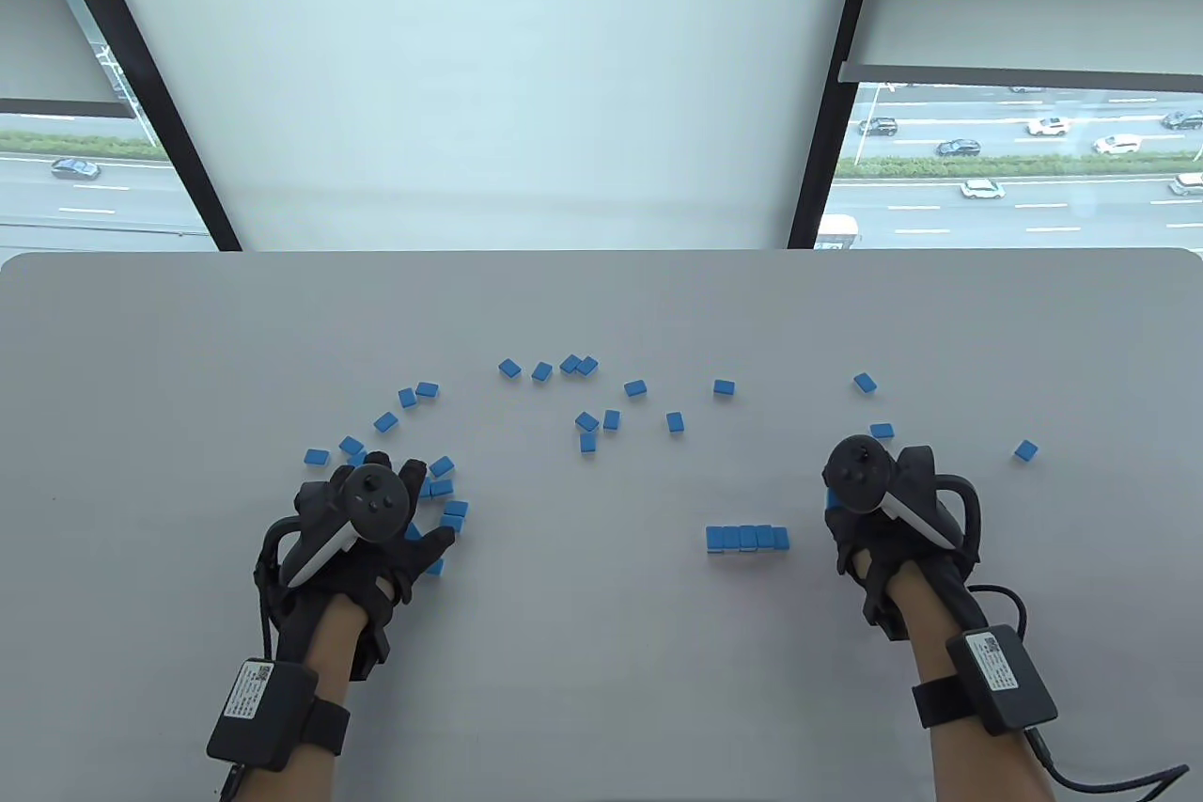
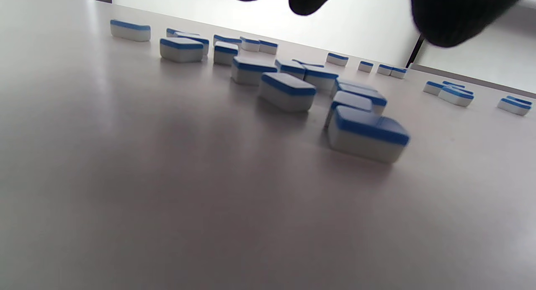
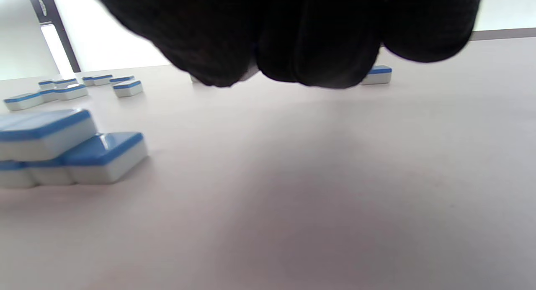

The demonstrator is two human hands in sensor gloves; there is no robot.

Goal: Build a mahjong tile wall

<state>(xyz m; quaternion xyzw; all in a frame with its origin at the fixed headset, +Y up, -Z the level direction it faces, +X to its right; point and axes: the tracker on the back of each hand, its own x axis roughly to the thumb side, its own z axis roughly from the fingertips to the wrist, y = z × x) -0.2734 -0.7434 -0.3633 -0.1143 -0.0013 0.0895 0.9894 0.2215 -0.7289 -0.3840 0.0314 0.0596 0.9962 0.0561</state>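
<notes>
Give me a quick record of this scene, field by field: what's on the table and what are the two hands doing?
Table: grey table
Finished part: short row of tiles, side by side, blue backs up
Loose tiles: scattered tiles across the middle and left
Left hand: left hand over a cluster of tiles, fingers spread
Right hand: right hand right of the row; grip unclear

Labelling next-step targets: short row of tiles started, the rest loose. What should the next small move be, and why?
Probably: the right hand sets its tile at the right end of the row. A blue tile edge shows under that hand's left side, so it seems to hold one already, just right of the row. The left hand hovers spread over the loose cluster, holding nothing yet.
</notes>
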